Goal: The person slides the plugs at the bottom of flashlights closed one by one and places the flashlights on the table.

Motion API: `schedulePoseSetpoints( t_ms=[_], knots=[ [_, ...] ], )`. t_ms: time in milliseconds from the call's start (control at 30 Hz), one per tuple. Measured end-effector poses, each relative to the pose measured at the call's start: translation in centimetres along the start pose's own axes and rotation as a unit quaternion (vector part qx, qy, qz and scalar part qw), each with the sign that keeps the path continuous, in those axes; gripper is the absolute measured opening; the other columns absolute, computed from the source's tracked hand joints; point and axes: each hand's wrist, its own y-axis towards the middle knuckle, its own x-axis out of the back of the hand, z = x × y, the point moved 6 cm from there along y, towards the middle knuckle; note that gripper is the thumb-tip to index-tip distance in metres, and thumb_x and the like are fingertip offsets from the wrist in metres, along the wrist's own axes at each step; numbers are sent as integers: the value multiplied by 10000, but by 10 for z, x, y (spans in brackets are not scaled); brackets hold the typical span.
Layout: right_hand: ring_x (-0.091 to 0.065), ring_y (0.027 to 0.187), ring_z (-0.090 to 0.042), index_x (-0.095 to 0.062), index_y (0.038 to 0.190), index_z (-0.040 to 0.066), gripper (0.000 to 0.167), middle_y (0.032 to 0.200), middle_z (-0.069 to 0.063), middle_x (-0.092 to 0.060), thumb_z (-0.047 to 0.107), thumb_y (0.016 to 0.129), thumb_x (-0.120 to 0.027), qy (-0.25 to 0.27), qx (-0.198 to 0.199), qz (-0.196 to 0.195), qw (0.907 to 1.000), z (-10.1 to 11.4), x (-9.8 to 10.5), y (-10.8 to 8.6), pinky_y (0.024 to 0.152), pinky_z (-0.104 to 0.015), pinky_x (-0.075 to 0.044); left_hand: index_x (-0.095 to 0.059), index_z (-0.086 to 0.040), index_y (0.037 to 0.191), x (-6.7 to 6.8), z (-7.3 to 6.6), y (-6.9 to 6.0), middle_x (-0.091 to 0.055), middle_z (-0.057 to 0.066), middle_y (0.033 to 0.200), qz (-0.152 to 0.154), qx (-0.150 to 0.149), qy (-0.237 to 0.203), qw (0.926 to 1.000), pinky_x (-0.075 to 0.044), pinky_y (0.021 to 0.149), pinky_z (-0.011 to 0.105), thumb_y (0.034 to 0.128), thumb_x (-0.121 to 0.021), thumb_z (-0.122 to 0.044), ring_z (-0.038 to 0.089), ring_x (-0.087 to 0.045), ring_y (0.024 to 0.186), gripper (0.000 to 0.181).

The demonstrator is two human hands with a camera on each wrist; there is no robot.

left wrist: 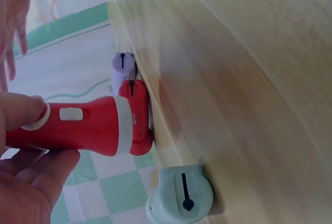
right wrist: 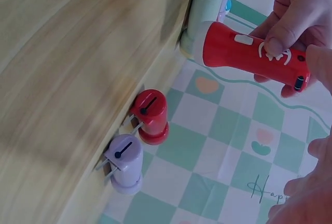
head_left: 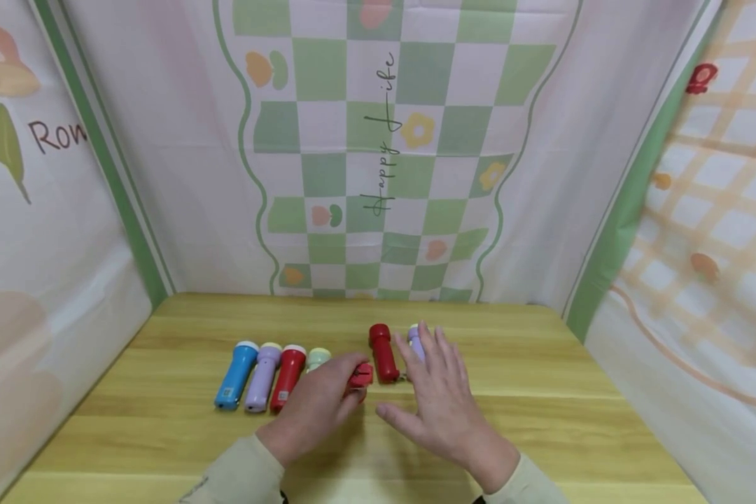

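In the head view my left hand (head_left: 315, 402) grips a red flashlight (head_left: 362, 375) above the table. The left wrist view shows the white rim and white button of this held flashlight (left wrist: 78, 125), with the thumb on top and fingers below. My right hand (head_left: 444, 413) is held to its right, fingers straight and spread, holding nothing. Beyond the hands lie another red flashlight (head_left: 384, 355) and a lilac flashlight (head_left: 415, 337), partly hidden by the right fingers. Beside my left hand is a pale green flashlight (head_left: 318, 358), mostly covered by that hand.
On the left of the wooden table (head_left: 510, 350) a row holds a blue flashlight (head_left: 236, 376), a lilac flashlight (head_left: 264, 378) and a red flashlight (head_left: 288, 374) side by side. A checked fabric backdrop (head_left: 378, 175) rises at the table's back edge, with printed fabric on both sides.
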Motion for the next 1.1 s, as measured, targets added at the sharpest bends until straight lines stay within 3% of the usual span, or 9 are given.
schedulePoseSetpoints(
  t_ms=[300,567,833,1100],
  knots=[
    [-59,1573,-505,-233,1667,205,958,1727,-216,-114,636,922,-654,-27,-85,130,9999,-1,-3,-1,1206,-752,-112,-571,-70,1218,-9,-1,-1,-674,11,968,29,-228,686,9974,-605,744,260,992,-709,-114,108,-640,805,268],
    [-46,1581,-486,-220,1670,218,947,1732,-207,-101,646,935,-636,26,-94,226,9997,-1,-4,-2,1203,-759,-108,-544,-55,1146,-21,4,-1,-637,-1,819,420,-247,921,9945,-509,608,177,1005,-652,-47,70,-514,649,177],
    [-53,1584,-476,-222,1672,224,957,1728,-219,-118,615,923,-673,55,-107,221,9997,-1,-5,-2,1201,-759,-105,-572,-83,1154,-29,3,-2,-689,4,898,690,-266,1322,9885,-580,683,206,988,-681,-41,87,-617,737,203],
    [-73,1583,-478,-228,1670,233,958,1727,-215,-131,618,917,-677,-16,-65,148,9999,-1,-6,-2,1200,-759,-124,-635,-132,1207,-29,-1,-3,-767,76,1121,460,-676,1499,9853,-632,823,306,957,-736,-44,196,-750,957,284]
  ],
)
